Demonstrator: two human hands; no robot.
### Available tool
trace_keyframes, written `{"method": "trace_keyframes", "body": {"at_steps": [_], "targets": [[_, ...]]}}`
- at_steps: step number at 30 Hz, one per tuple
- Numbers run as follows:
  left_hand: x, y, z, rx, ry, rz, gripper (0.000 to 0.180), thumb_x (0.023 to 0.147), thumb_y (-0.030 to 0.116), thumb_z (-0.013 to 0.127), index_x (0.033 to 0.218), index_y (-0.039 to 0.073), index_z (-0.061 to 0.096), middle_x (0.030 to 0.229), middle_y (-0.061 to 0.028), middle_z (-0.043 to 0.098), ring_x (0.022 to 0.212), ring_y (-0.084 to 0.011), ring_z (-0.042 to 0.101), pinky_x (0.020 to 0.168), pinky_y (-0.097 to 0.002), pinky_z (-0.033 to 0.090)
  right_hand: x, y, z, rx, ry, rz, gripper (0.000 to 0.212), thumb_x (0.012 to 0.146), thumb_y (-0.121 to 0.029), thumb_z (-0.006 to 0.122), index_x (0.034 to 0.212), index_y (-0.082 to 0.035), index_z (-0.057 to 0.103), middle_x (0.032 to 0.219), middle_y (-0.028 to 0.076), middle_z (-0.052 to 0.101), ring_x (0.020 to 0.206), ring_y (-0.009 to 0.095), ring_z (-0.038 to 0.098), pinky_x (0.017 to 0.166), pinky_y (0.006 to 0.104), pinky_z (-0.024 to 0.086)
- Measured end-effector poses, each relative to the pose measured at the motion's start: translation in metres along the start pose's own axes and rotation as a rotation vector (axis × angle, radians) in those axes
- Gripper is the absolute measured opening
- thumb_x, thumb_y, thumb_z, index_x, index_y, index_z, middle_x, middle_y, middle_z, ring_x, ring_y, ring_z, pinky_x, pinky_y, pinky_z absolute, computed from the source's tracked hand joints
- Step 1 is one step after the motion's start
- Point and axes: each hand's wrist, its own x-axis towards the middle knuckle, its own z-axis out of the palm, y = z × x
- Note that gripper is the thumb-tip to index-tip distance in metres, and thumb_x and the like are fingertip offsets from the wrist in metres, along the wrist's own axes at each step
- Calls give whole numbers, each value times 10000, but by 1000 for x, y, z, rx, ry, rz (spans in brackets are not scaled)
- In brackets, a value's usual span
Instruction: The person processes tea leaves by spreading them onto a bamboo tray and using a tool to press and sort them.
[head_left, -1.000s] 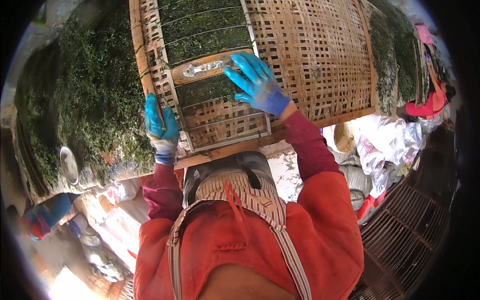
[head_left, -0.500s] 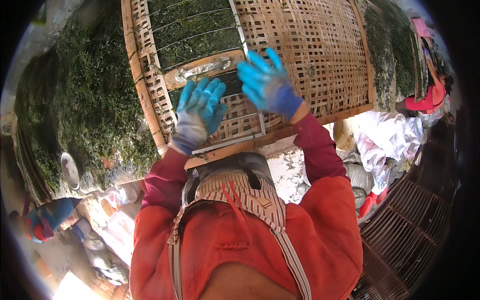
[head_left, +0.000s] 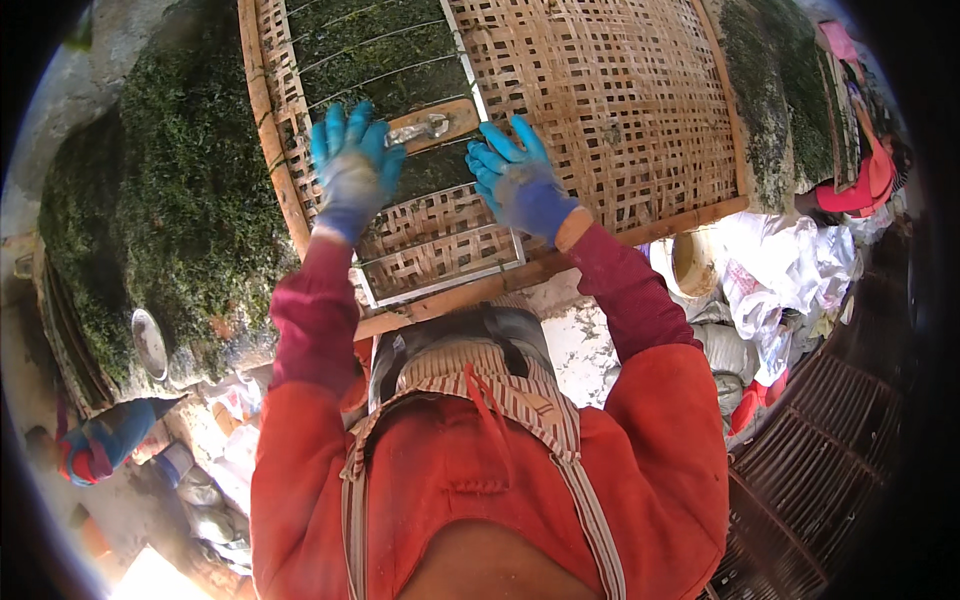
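My left hand (head_left: pixel 352 165), in a blue-and-white work glove, is open with fingers spread, over the left end of a wooden board with a metal handle (head_left: pixel 455 118). My right hand (head_left: pixel 520 180), gloved alike, has its fingers apart near the right rail of a white frame (head_left: pixel 466 58). It holds nothing; whether the fingertips touch the rail I cannot tell. A layer of dark green, leafy or weed-like material (head_left: pixel 375 40) fills the frame's far part, with thin cross lines over it. The near part shows bare weave. Everything lies on a woven bamboo rack (head_left: pixel 610 110).
Heaped green material (head_left: pixel 200 180) covers a surface on the left, with an oval pale dish (head_left: pixel 149 343) at its edge. A bucket (head_left: pixel 692 265) and white plastic bags (head_left: pixel 785 265) stand at right. People in red (head_left: pixel 865 185) and blue (head_left: pixel 115 440) are at either side.
My left hand has shifted left and away from me, with its fingers spreading. My right hand has come slightly down and left. The board stays in about the same place in the frame.
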Motion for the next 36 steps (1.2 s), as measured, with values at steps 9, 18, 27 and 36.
{"method": "trace_keyframes", "body": {"at_steps": [9,18,27,36], "targets": [[-9,0,-13,118,174,162,67,886,153,654,903,111,704,1458,-36,623,1478,-333,416,1241,-464,299,2,44,15,804,601,523,240,984,-125,679,1185,2,707,1224,205,715,1173,324,689,996,397,540],[-56,-2,76,-1101,-28,-52,408,972,201,649,1351,53,626,1422,-217,580,1390,-380,491,1195,-512,355,114,-35,39,444,340,162,385,1011,-162,589,1362,-3,610,1448,206,574,1342,429,513,1147,512,370],[-69,-320,-50,340,-463,-401,1219,698,619,850,1663,263,197,1723,-129,152,1569,-443,139,1209,-681,158,110,-35,45,324,268,248,386,1096,-195,421,1304,22,663,1425,189,612,1365,403,516,1174,513,360],[-17,-466,27,26,-327,-854,279,819,227,697,1097,207,713,1196,-135,708,1093,-359,690,903,-431,569,125,-53,42,293,252,282,376,1075,-167,384,1261,31,644,1391,217,618,1316,418,545,1185,547,326]]}}
